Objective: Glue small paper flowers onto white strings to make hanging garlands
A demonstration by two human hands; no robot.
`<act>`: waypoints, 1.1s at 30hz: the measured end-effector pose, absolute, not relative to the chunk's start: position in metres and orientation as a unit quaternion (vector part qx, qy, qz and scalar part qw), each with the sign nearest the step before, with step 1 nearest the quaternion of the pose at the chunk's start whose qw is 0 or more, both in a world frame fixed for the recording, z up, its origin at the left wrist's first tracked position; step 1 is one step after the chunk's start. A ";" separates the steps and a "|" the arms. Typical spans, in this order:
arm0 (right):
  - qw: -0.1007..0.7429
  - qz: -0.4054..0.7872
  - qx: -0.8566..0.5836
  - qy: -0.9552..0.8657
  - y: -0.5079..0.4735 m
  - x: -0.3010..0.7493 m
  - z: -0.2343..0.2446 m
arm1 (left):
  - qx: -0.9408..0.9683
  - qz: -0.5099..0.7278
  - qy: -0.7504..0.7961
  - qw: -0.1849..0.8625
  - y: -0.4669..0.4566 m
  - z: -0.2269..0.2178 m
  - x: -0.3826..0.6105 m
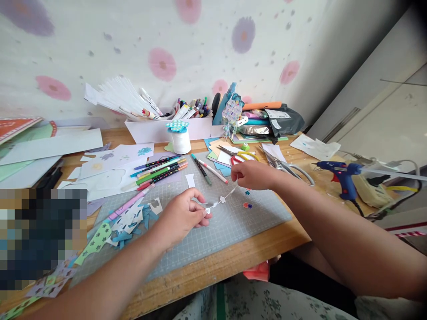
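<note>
A string of small white paper flowers (pixel 223 200) stretches between my two hands over the grey cutting mat (pixel 193 246). My left hand (pixel 187 211) pinches its lower end near a white flower, low over the middle of the mat. Farther right and higher, my right hand (pixel 251 175) is closed on the string's other end, fingertips pressed together. Below the right hand lie tiny coloured flower cutouts (pixel 246 205), orange and blue. Just beyond my left hand rests a white paper scrap (pixel 190 180). A white thread spool (pixel 180 141) stands behind, topped with blue patterned pieces.
Markers (pixel 160 171) and paper offcuts (pixel 133 220) cover the mat's left side. Yellow-and-red scissors (pixel 238 154) and larger metal scissors (pixel 287 166) lie beyond my right arm. A blue hot glue gun (pixel 345 175) with a lit red light stands at right, by a power strip (pixel 375 191).
</note>
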State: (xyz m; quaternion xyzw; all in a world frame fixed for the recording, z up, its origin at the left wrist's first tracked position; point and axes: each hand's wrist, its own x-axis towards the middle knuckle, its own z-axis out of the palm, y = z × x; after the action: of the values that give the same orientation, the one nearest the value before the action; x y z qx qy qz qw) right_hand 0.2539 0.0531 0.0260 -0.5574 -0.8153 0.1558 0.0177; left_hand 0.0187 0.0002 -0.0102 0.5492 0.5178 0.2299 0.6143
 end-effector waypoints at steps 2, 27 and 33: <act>0.024 0.136 -0.561 -0.816 0.052 0.252 0.022 | 0.546 0.229 0.521 0.614 0.001 -0.011 0.019; 0.248 0.297 -0.594 -0.705 -0.025 0.180 -0.029 | 0.513 0.294 0.518 0.618 0.001 -0.014 0.018; 0.272 0.283 -0.588 -0.707 -0.025 0.184 -0.023 | 0.503 0.295 0.519 0.625 0.001 -0.014 0.018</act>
State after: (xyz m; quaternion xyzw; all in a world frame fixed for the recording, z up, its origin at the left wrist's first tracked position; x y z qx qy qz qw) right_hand 0.1836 -0.0249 -0.0235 -0.5883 -0.7072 0.2828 0.2716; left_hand 0.0176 0.0009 -0.0144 0.5033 0.5190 0.2951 0.6247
